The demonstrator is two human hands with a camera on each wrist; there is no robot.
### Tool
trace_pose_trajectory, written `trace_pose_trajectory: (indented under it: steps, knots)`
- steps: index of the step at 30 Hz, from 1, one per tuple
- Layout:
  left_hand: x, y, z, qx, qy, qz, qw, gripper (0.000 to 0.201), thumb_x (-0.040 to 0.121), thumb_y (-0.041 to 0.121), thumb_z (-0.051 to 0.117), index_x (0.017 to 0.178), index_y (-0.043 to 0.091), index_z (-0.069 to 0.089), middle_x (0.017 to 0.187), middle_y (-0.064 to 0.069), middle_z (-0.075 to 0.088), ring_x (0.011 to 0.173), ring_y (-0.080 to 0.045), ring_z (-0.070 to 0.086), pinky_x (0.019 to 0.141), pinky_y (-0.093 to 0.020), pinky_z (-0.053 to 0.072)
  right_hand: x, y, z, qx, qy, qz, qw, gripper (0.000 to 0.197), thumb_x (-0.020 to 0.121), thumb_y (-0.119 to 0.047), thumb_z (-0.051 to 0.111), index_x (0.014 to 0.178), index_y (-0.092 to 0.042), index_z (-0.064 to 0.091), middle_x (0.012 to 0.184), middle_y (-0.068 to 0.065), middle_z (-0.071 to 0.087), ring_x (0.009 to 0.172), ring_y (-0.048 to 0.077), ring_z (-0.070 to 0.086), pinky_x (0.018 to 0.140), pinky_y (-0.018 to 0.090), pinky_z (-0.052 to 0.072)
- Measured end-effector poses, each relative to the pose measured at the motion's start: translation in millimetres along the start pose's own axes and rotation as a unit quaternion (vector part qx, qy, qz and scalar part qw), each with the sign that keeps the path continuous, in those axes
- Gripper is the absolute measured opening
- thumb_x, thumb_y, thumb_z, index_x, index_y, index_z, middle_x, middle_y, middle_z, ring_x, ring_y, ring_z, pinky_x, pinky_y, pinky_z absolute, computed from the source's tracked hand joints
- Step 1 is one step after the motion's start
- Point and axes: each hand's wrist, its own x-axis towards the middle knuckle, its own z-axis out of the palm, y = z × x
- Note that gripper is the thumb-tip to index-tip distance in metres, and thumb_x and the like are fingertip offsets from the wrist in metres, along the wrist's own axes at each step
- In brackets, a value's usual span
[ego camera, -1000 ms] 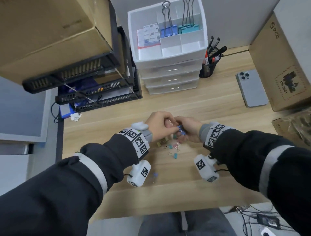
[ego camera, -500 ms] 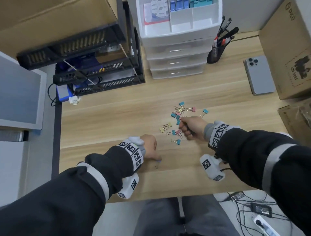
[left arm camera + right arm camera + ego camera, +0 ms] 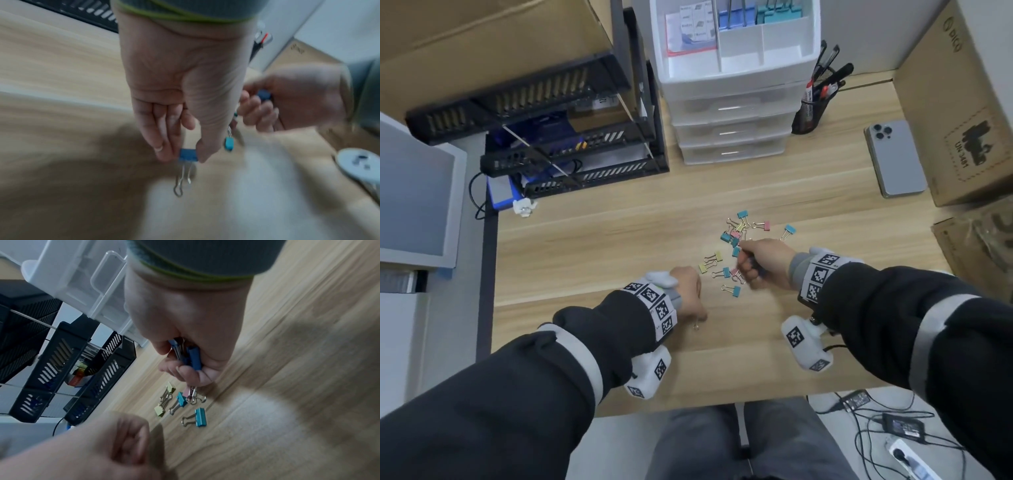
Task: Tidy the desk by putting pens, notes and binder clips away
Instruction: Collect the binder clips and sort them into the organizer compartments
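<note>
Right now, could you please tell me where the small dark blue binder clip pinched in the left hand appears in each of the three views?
Head: almost hidden under the left hand; only its wire loops show, lower centre.
Left wrist: small dark blue binder clip at centre, pinched at the fingertips, loops hanging down.
Right wrist: not visible; the left hand's blurred fist fills the bottom left.
Shared landmark: the loose turquoise binder clip on the desk between the hands.

Most open counter (image 3: 592, 246) is the wide bare strip through the middle left of the head view, plus the near edge bottom center between the two wrists. Center right is cluttered with loose binder clips (image 3: 736, 236), so no clean path there. Across the top it's blocked: black paper trays (image 3: 571, 161) upper left, white drawer unit (image 3: 736, 113) top center, pen cup (image 3: 811, 113) beside it. Phone (image 3: 897, 161) and cardboard box (image 3: 962, 113) wall off the right.
</note>
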Motion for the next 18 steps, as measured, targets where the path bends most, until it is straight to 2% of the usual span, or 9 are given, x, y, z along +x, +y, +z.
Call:
trace_pose_trajectory:
  steps: [3,5,7,9,10,12,15,18]
  knots:
    - [-4,10,-26,-0.110,0.093,0.044,0.989,0.029,0.062,0.032,0.087,0.063,0.020,0.061,0.072,0.001,0.069,0.061,-0.012,0.057,0.055,-0.027,0.046,-8,-1,4,-0.007,-0.015,0.021,1.000,0.041,0.103,-0.035,0.046,0.071,-0.011,0.056,0.059,0.006,0.056,0.045,0.016,0.043,0.052,0.024,0.037]
    - [-10,21,-47,-0.164,0.139,0.086,0.973,0.024,0.066,0.028,0.086,0.068,0.018,0.064,0.074,0.000,0.070,0.062,-0.010,0.057,0.061,-0.029,0.051,-16,-8,8,0.000,-0.028,0.029,0.999,0.040,0.104,-0.035,0.046,0.074,-0.011,0.057,0.059,0.006,0.057,0.043,0.014,0.047,0.049,0.023,0.041]
    - [-14,33,-63,-0.204,0.162,0.132,0.956,0.019,0.069,0.023,0.086,0.073,0.014,0.070,0.069,0.002,0.068,0.058,-0.005,0.057,0.064,-0.029,0.054,-26,-14,13,0.024,-0.051,0.025,0.998,0.033,0.105,-0.033,0.047,0.083,-0.011,0.059,0.059,0.006,0.058,0.043,0.014,0.054,0.044,0.023,0.046]
    - [-22,46,-85,-0.196,0.185,0.165,0.949,0.016,0.071,0.021,0.086,0.073,0.016,0.071,0.064,0.009,0.065,0.053,0.001,0.054,0.061,-0.021,0.052,-41,-33,15,0.065,-0.078,-0.008,0.995,0.021,0.103,-0.024,0.049,0.092,-0.010,0.060,0.063,0.007,0.059,0.045,0.016,0.058,0.044,0.025,0.050]
    - [-25,53,-93,-0.187,0.188,0.177,0.948,0.013,0.072,0.020,0.085,0.073,0.018,0.072,0.062,0.012,0.064,0.052,0.002,0.053,0.059,-0.017,0.049,-45,-42,15,0.087,-0.090,-0.015,0.992,0.019,0.101,-0.021,0.049,0.092,-0.009,0.061,0.065,0.008,0.059,0.048,0.017,0.059,0.045,0.025,0.049]
    - [-33,64,-120,-0.165,0.222,0.189,0.942,0.009,0.074,0.020,0.083,0.073,0.018,0.074,0.060,0.012,0.062,0.054,0.000,0.055,0.060,-0.020,0.048,-59,-71,11,0.124,-0.110,-0.029,0.986,0.023,0.099,-0.020,0.049,0.082,-0.010,0.061,0.064,0.007,0.058,0.051,0.018,0.059,0.043,0.023,0.048]
    - [-46,76,-155,-0.138,0.273,0.203,0.930,0.015,0.073,0.029,0.084,0.069,0.017,0.075,0.062,0.008,0.065,0.058,-0.008,0.060,0.060,-0.027,0.050,-75,-109,4,0.158,-0.134,-0.060,0.976,0.029,0.099,-0.023,0.051,0.073,-0.013,0.058,0.061,0.001,0.051,0.046,0.013,0.053,0.039,0.019,0.042]
    - [-55,81,-182,-0.107,0.347,0.228,0.904,0.020,0.075,0.040,0.081,0.067,0.024,0.073,0.072,0.009,0.055,0.065,-0.006,0.051,0.062,-0.027,0.043,-86,-140,-4,0.157,-0.134,-0.081,0.975,0.023,0.099,-0.020,0.054,0.077,-0.013,0.059,0.063,-0.002,0.048,0.044,0.007,0.049,0.037,0.015,0.039]
